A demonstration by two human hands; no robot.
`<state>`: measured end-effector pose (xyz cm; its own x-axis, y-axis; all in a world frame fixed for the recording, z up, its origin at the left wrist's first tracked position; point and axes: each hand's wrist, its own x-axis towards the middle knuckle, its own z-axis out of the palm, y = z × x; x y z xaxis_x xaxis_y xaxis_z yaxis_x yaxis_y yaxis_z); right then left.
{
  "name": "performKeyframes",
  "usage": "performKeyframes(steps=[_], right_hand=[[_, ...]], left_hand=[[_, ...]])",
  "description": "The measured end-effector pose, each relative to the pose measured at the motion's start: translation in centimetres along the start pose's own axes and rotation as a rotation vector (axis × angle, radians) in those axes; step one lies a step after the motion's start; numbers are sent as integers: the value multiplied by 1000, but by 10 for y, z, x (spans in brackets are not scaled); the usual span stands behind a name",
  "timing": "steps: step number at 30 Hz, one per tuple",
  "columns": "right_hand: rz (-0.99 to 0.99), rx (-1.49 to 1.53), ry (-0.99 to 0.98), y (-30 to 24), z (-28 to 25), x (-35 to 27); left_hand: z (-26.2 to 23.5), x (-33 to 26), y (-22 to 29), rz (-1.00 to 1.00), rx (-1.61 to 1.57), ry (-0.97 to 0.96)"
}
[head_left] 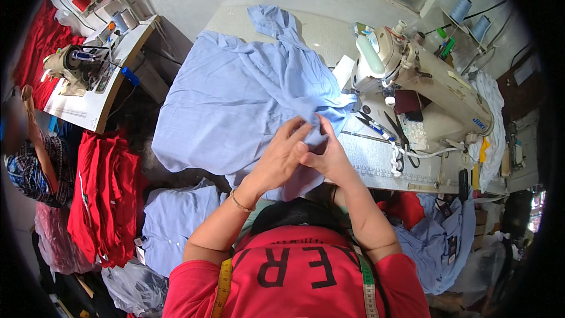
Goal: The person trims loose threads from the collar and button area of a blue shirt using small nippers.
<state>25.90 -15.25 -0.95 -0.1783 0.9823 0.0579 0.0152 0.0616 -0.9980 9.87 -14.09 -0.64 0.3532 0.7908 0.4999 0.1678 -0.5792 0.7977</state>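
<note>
A light blue garment (229, 94) is spread over the sewing table (318, 38), its lower part hanging off the near edge. My left hand (283, 153) and my right hand (329, 153) meet at the garment's near right side, their fingers closed on a bunched fold of the cloth. The fold is slightly blurred, and which part of the garment it is I cannot tell. Just right of the cloth stands a cream sewing machine (424, 76). Black-handled scissors (402, 135) and a blue-and-white pen-like tool (376, 128) lie by its base.
At the left, a second sewing machine (73, 70) stands on another table (88, 103), with a person's arm (41, 141) beside it. Red garments (109, 194) and folded blue shirts (176, 224) are piled at my left. More blue clothing (435, 241) lies at my right. Thread spools (461, 9) stand behind the machine.
</note>
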Motion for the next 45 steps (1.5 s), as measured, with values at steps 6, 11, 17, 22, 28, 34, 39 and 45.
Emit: performKeyframes(steps=[6,11,17,22,28,34,39,45], right_hand=[[281,683,200,-6,-8,-2],[224,754,186,3,-14,3],[246,835,124,2,-19,3],[214,791,63,-3,-19,2],[240,624,121,2,-26,3],[165,529,108,-9,-29,1],[80,379,172,3,-33,-1],[38,428,185,-15,-31,-5]], left_hand=[[2,9,17,58,442,-170],[-3,8,-14,-89,108,39],[-18,38,-3,120,277,-51],[-28,52,-13,-90,182,-289],[-25,61,-25,-141,-48,-295],[-28,66,-18,-383,-240,-463],[-23,72,-14,-245,-352,-399],[-31,67,18,318,378,-299]])
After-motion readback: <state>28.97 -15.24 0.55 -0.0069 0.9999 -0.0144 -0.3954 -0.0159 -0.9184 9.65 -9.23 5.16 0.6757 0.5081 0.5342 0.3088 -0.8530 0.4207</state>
